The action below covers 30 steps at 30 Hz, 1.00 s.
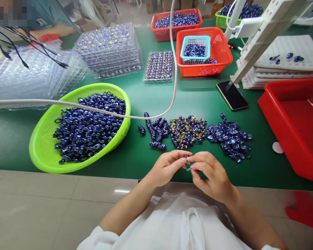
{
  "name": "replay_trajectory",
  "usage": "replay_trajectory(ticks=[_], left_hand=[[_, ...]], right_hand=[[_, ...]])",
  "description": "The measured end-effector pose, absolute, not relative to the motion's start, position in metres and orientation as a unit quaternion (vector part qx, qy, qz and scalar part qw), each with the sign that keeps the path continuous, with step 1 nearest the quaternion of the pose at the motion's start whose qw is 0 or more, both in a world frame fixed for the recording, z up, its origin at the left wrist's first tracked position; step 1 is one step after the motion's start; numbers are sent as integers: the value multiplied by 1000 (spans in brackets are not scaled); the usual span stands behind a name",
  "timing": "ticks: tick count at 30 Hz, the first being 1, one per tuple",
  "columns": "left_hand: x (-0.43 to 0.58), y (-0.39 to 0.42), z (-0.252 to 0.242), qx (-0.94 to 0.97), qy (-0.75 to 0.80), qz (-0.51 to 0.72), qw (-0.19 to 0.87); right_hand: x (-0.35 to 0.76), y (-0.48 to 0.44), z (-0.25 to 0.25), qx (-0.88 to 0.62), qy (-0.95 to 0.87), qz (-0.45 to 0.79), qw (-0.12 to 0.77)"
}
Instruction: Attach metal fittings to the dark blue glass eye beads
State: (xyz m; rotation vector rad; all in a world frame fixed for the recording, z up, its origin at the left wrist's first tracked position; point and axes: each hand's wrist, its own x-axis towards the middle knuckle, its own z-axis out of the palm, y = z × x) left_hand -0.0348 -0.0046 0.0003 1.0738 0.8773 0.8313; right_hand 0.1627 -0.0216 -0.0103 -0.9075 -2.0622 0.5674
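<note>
Your left hand [168, 168] and your right hand [211, 173] meet above near edge of green table [143, 161]. Left thumb and fingertips pinch small shiny dark-blue piece [186, 157]; right index fingertip touches it. Right thumb and another fingertip grip thin pale-green bit [189, 169], too small to make out fully. Just beyond your hands: loose dark-blue and gold beads [187, 132]. Right of those, flat glossy dark-blue pieces [232, 140]; left, dark-blue beaded rows [159, 130]. Farther left, oval lime-green plastic basket [39, 149], heaped.

Dark-blue pieces [234, 140]; gold-flecked pile [189, 131]; lime basket [45, 139]; green table [153, 99].
</note>
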Motion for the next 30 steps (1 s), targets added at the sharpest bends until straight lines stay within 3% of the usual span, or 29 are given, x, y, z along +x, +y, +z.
replay_trajectory(ticks=[9, 15, 22, 30], left_hand=[[-32, -13, -14, 538, 430, 399, 605], [-33, -14, -15, 605, 424, 397, 544], [-30, -12, -12, 673, 380, 426, 471], [-33, -9, -13, 715, 351, 429, 426]], right_hand=[[157, -28, -8, -388, -768, 277, 427], [161, -25, 0, -519, -642, 372, 424], [156, -20, 12, -516, -653, 425, 356], [156, -20, -4, -508, -579, 511, 380]])
